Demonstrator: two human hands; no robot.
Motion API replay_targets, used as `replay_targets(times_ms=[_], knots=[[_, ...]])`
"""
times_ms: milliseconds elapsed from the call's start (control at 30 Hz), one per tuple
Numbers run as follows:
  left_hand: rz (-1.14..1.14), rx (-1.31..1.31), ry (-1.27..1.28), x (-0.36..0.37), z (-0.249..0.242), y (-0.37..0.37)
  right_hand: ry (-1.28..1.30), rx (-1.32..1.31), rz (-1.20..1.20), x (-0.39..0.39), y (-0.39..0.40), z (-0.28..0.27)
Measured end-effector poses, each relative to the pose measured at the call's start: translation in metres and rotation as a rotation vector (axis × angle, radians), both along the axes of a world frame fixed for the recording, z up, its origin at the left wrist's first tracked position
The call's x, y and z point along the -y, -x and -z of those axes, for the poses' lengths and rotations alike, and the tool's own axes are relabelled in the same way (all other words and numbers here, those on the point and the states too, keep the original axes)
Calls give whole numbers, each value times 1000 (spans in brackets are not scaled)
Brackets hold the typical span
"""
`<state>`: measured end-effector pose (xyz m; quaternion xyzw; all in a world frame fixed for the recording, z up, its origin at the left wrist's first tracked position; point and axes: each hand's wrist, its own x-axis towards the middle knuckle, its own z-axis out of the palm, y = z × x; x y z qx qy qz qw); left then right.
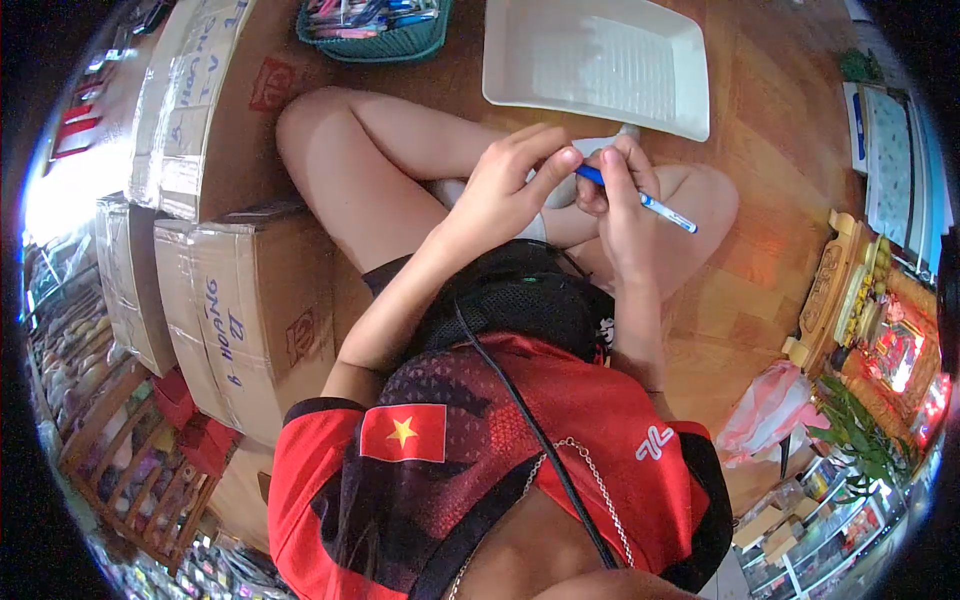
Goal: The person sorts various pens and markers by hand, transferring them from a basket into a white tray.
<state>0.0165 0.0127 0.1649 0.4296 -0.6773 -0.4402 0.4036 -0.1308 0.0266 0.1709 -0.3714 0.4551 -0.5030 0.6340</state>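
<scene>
A blue-and-white pen (668,213) lies slanted between my two hands, above my crossed legs. My left hand (510,185) pinches the blue end with thumb and fingers. Around the middle of the pen, the thumb and curled fingers of my right hand (625,190) are closed, and the white end sticks out past them to the right. Just beyond my hands is a white tray (697,85) with a ribbed bottom. A teal basket (400,45) full of pens stands to its left.
Taped cardboard boxes (235,310) with handwriting are stacked on my left. The wooden floor (765,150) extends to the right. Farther right are a carved wooden stand (825,280), a plastic bag (765,410) and a green plant (855,440).
</scene>
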Motion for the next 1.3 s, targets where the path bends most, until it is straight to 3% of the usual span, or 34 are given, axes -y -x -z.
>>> replay_targets(times_ms=[33,133,233,333,433,633,733,833,1133,1300], knots=[[1,14,1,0,2,0,10,-6,-21,0,1,1],[34,-87,-505,-3,-9,-4,54,-34,-70,-1,3,3],[60,-142,-502,-2,-4,-5,96,-85,-76,-2,2,2],[9,-274,-260,-3,-3,-1,93,-94,-38,0,6,2],[89,-220,-190,-4,-6,1,73,-47,-20,0,13,3],[-58,22,-34,-6,0,5,112,-52,-32,-1,11,5],[-63,-204,-322,-6,9,4,108,-131,-48,-3,11,1],[19,-256,-519,0,2,-8,115,-112,-42,-3,15,-1],[-73,-313,-388,3,5,-18,83,-82,103,-1,29,-9],[-79,-260,-462,5,-4,-30,76,-58,129,0,38,-12]])
